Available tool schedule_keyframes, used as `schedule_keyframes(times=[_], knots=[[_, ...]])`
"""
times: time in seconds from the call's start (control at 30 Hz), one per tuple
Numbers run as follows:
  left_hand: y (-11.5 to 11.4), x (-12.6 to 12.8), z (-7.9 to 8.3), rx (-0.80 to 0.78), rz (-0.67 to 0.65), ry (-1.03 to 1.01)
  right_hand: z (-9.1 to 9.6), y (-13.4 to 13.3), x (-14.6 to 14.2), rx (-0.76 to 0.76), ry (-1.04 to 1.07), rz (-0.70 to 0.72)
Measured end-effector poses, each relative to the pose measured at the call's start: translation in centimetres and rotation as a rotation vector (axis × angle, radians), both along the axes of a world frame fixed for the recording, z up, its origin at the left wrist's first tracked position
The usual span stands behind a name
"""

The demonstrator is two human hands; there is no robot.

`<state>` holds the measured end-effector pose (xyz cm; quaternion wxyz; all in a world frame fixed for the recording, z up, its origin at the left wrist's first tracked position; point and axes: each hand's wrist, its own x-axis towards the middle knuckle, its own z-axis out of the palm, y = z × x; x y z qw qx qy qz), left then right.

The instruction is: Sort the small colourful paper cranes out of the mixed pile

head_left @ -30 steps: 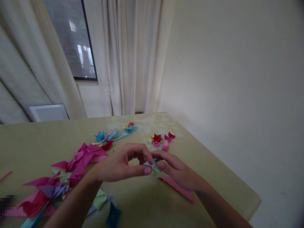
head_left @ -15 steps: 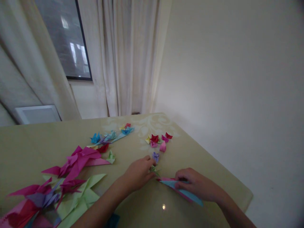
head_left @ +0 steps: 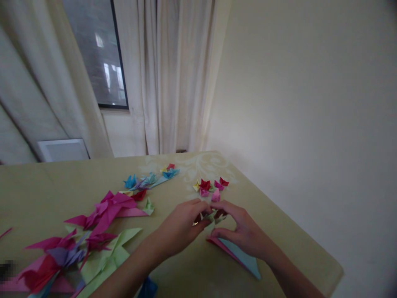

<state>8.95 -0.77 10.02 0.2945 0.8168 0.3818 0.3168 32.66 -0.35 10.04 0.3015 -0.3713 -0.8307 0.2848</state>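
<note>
My left hand and my right hand meet over the olive table. Both pinch a small folded paper piece, pale green with a dark red part, between their fingertips. Under my right hand lies a long light blue paper strip with a pink edge. Just beyond my fingers sits a cluster of small folded paper flowers in red, pink and yellow.
Large magenta folded paper shapes and pale green sheets lie at the left. Blue and purple paper flowers lie further back. The table's right edge runs along a cream wall. Curtains and a window stand behind.
My right hand has left the blue strip and come up to meet my left hand. Both now grip the small folded piece together. The view has shifted slightly.
</note>
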Motion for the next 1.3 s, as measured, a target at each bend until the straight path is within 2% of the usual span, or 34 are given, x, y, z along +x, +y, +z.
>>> schedule_keyframes(times=[0.07,0.17,0.27,0.33,0.43,0.53,0.63,0.73,0.87,0.97,1.13,1.3], knots=[[-0.3,0.4,0.2,-0.029,0.021,-0.075,0.0,0.5,-1.1,0.052,0.031,0.011],[-0.2,0.5,0.0,-0.106,0.04,-0.172,-1.1,1.0,-1.7,0.125,0.07,-0.02],[0.5,-0.5,-0.4,-0.137,0.022,-0.11,-2.8,1.3,-0.8,0.166,0.103,-0.087],[1.2,-1.9,-0.8,-0.094,0.07,0.089,-3.8,1.8,0.6,0.188,0.123,-0.176],[2.7,-5.0,-1.8,-0.021,0.299,0.528,-5.2,3.4,3.2,0.222,0.122,-0.398],[4.1,-8.1,-3.3,-0.084,0.491,0.887,-6.4,5.4,5.7,0.186,0.035,-0.536],[5.2,-10.1,-4.7,-0.191,0.454,0.974,-7.5,6.3,7.3,0.091,-0.091,-0.474],[5.8,-10.6,-5.2,-0.227,0.361,0.883,-7.9,6.2,7.6,0.022,-0.168,-0.412],[5.9,-9.9,-5.2,-0.207,0.297,0.72,-7.8,6.5,6.7,0.101,-0.145,-0.449],[5.7,-9.2,-5.2,-0.21,0.254,0.695,-8.1,7.3,5.2,0.177,-0.161,-0.388],[5.6,-9.2,-5.1,-0.218,0.237,0.683,-8.5,7.5,2.8,0.107,-0.261,-0.254],[5.5,-9.9,-4.6,-0.221,0.206,0.612,-7.6,5.6,2.5,0.052,-0.109,-0.088]])
